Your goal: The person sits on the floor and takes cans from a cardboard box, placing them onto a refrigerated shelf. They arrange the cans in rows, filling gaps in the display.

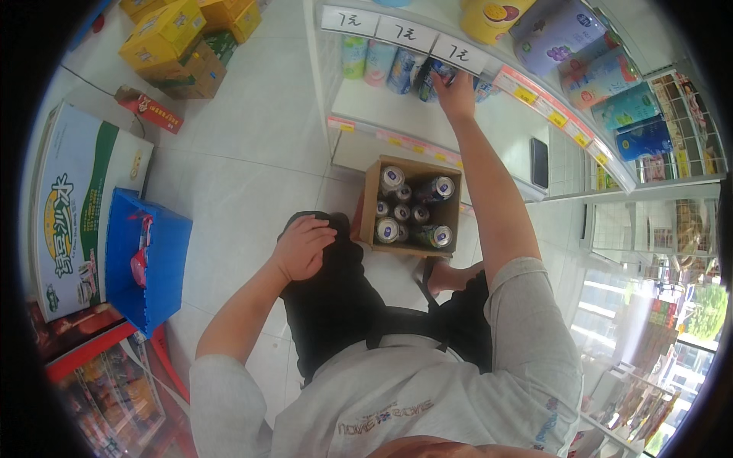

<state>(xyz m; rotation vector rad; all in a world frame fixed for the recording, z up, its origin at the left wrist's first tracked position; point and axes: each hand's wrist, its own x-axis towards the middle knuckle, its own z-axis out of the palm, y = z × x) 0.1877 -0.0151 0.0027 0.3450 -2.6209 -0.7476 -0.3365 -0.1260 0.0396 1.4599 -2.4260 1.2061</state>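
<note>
My right hand [457,94] reaches under the handwritten price cards to the middle shelf, its fingers against a dark blue drink can [430,85]; the fingertips are partly hidden, so the grip is unclear. To the left of that can stand a green can [354,56], a pink can [379,63] and a light blue can [404,71]. My left hand [303,246] rests on my left knee, fingers slightly spread, with nothing in it. Between my knees and the shelf is an open cardboard box [373,197] holding several upright cans of two sizes.
A black phone [539,162] lies on the shelf at the right. Large drink containers [624,80] line the upper shelf. On the left are a blue bin [166,246], a large printed carton [74,212], a small red box [150,110] and stacked yellow cartons [163,43].
</note>
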